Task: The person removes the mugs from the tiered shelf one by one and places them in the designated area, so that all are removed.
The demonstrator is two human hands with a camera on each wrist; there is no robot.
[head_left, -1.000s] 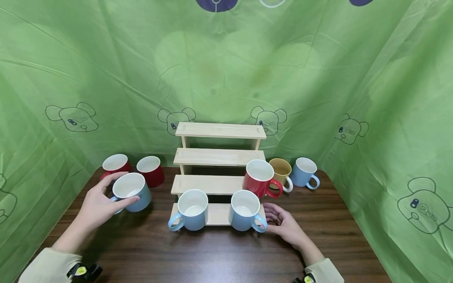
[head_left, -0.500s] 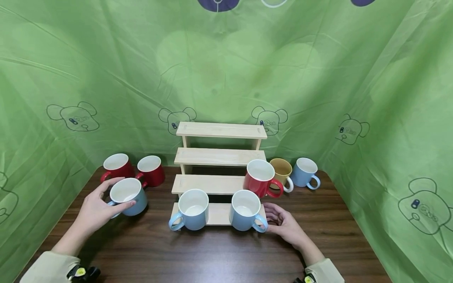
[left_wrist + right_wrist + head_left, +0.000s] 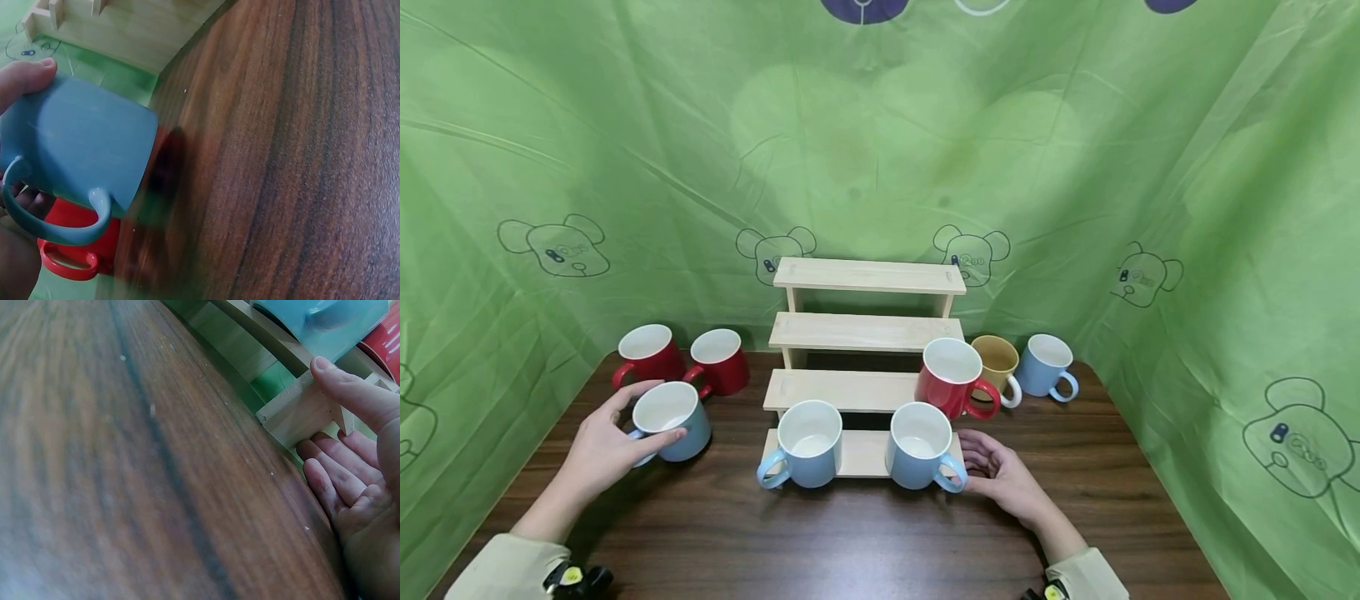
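My left hand grips a light blue mug with a white inside, thumb on the near side, fingers round the far side. In the left wrist view the mug's base looks slightly above the table, and its handle points toward my palm. My right hand lies beside the right end of the stepped wooden rack, fingers loosely bent, thumb at the side board. Two blue mugs stand on the lowest step. One red mug stands on the second step's right end.
Two red mugs stand at the back left of the dark wooden table. Behind the rack's right side are a yellow mug and another blue mug. Green cloth walls the table in.
My left hand has moved the blue mug slightly left, down and toward me, away from the red mugs. My right hand and the rack have stayed put.
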